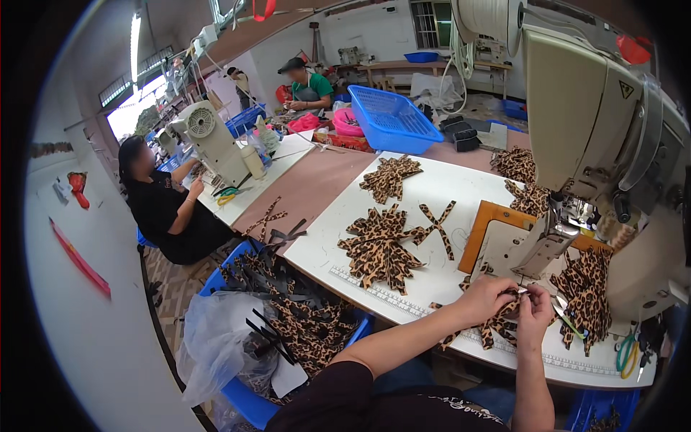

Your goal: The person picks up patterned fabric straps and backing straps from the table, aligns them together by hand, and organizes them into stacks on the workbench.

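Both hands pinched shut on one leopard-print strap piece (502, 322), left hand (484, 297) and right hand (534, 311) close together, steadying it flat beside the sewing machine (604, 129) on the white table (461, 187).

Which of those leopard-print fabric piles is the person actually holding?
The leopard-print fabric piece at the sewing machine, pinched by both hands, left hand and right hand; the other piles lie untouched.

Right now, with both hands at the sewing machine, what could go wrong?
1. Both the left hand and right hand pinch a leopard-print strap close under the sewing machine head; fingers could likely get caught.
2. The piles of leopard-print pieces crowd the white table; a sleeve could sweep some into the blue bin below.
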`<state>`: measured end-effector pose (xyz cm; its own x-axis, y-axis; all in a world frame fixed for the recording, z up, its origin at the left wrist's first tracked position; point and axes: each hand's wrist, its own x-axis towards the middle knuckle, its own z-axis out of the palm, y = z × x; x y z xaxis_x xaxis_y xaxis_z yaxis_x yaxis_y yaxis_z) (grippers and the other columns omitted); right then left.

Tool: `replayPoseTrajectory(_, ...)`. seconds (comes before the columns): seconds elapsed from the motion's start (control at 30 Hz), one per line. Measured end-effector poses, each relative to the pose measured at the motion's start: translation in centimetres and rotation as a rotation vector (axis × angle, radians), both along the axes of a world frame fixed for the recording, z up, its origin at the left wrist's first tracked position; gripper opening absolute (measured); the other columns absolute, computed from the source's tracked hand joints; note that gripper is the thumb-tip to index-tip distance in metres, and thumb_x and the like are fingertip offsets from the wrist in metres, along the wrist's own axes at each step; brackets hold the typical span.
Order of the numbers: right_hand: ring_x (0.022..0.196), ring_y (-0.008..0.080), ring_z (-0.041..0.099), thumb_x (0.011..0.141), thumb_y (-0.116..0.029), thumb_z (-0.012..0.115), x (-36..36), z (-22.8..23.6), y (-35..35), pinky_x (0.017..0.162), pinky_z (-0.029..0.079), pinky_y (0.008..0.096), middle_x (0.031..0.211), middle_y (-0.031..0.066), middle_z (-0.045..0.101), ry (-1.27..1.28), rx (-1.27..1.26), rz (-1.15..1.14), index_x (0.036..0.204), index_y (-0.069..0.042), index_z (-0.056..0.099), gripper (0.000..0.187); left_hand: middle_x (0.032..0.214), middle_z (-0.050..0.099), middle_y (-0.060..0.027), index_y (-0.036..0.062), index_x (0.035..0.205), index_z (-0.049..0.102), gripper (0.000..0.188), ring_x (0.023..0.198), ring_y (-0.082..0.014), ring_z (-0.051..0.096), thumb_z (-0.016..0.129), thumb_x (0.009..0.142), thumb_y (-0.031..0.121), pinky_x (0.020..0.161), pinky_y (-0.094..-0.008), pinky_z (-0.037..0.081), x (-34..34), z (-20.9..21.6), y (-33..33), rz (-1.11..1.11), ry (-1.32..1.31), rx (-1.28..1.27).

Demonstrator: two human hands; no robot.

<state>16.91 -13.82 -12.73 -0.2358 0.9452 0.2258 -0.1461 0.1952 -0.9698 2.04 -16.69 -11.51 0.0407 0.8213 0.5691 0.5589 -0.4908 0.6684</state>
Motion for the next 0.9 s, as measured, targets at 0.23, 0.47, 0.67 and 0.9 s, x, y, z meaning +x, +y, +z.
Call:
replayPoseTrajectory(0.23, 0.075, 0.006, 0.05, 0.089, 0.002, 0.046, 0.8, -1.3, 0.8, 0.061, 0.042, 0.017, 0.09, 0.0036, 0.054, 0.025, 0.17, -0.104, 0.103, 0.001, 0.05, 0.015, 0.081, 0.065, -0.0148, 0.0028, 0.095, 0.063, 0.021, 0.073, -0.0305, 0.063, 0.064, 0.075, 0.006, 0.069, -0.0337, 0.05, -1.6, 1.2, 0.0, 0.113, -0.103, -0.143)
replayPoseTrajectory(0.47, 0.07, 0.0036, 0.044, 0.09, 0.0, 0.044, 1.3, -1.2, -0.2, 0.064, 0.037, 0.0164, 0.086, 0.0002, 0.049, 0.01, 0.375, -0.192, 0.1, 0.0, 0.051, 0.013, 0.083, 0.065, -0.0114, -0.0038, 0.103, 0.058, 0.025, 0.073, -0.0152, 0.061, 0.06, 0.08, 0.005, 0.068, -0.0265, 0.048, -5.8, 0.8, 0.1, 0.365, -0.312, -0.234)
replayPoseTrajectory(0.67, 0.067, 0.0038, 0.044, 0.088, 0.001, 0.045, 1.5, 0.2, -0.8, 0.058, 0.036, 0.0175, 0.078, -0.0008, 0.049, -0.075, 0.061, 0.05, 0.107, 0.002, 0.048, 0.02, 0.086, 0.064, -0.0085, -0.0025, 0.101, 0.057, 0.022, 0.073, -0.0105, 0.059, 0.06, 0.08, 0.002, 0.066, -0.0238, 0.048, -2.8, -0.9, 0.4, 0.035, -0.454, -0.37)
replayPoseTrajectory(0.9, 0.054, 0.0032, 0.044, 0.087, 0.0, 0.049, 0.7, 0.1, -0.5, 0.044, 0.035, 0.0173, 0.077, 0.0015, 0.055, -0.118, -0.087, 0.103, 0.101, 0.002, 0.053, 0.015, 0.085, 0.061, -0.0107, 0.0013, 0.099, 0.055, 0.021, 0.078, -0.0193, 0.06, 0.06, 0.08, 0.007, 0.07, -0.0297, 0.047, -0.2, 1.1, -1.3, -0.114, -0.178, -0.278)
